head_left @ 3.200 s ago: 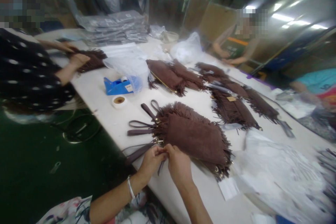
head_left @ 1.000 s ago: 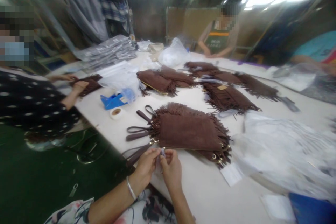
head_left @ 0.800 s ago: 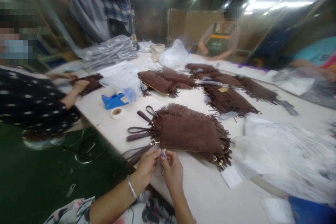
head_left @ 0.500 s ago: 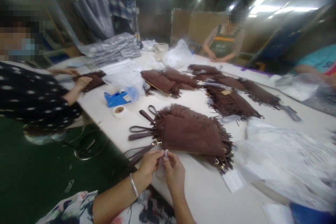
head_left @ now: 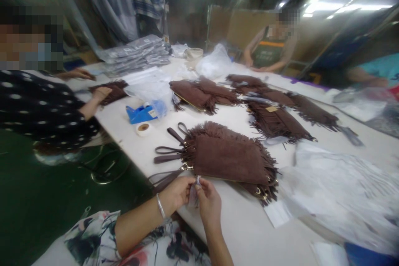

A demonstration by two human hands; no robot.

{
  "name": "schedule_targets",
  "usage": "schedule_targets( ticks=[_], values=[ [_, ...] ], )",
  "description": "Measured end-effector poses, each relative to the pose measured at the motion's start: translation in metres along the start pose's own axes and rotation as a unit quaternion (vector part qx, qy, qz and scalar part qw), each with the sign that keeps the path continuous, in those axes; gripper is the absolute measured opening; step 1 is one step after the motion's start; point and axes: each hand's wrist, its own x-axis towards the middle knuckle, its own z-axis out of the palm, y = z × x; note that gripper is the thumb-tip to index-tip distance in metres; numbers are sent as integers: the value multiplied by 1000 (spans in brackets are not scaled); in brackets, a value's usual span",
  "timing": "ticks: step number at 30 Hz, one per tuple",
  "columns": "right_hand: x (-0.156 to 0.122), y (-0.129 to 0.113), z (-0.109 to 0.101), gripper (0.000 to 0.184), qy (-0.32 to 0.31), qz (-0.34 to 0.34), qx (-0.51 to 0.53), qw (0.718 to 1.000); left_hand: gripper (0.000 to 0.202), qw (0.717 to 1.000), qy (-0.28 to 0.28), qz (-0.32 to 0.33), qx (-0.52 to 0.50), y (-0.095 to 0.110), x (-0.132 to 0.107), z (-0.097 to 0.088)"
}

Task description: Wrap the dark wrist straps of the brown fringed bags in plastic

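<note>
Clock read from the hands: nearest us, the left hand [head_left: 180, 191] and right hand [head_left: 210, 203] meet at the fingertips, both pinching a small translucent strip [head_left: 192, 198] whose detail we cannot resolve. Just beyond, at 1 o'clock, lies a pile of brown fringed pouches [head_left: 229, 156], wrist loops [head_left: 168, 159] toward 10. The table [head_left: 243, 224] is white, its near edge running diagonally above green floor [head_left: 18, 187] at 9. At 3 we note crumpled clear plastic [head_left: 336, 187]; at 10, a tape roll [head_left: 143, 129] beside a blue tape dispenser [head_left: 141, 113]. More pouches [head_left: 271, 122] spread from 12 to 2. Farther, we log a co-worker in polka dots [head_left: 40, 108] at 10, grey bagged packages [head_left: 137, 56] at 11, an aproned person [head_left: 269, 52] at 1, tan boards [head_left: 243, 27] behind, and bright ceiling lights [head_left: 349, 7] above.
</note>
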Motion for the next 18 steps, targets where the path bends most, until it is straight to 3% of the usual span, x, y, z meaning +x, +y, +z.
schedule_targets(
  ticks=[8,18],
  values=[
    [1,-1,0,28,-3,19,35,999,4,1000,-26,-14,9,5,-4,2],
    [4,11,3,32,5,49,125,991,7,995,-43,81,35,3,-6,4]
  ],
)
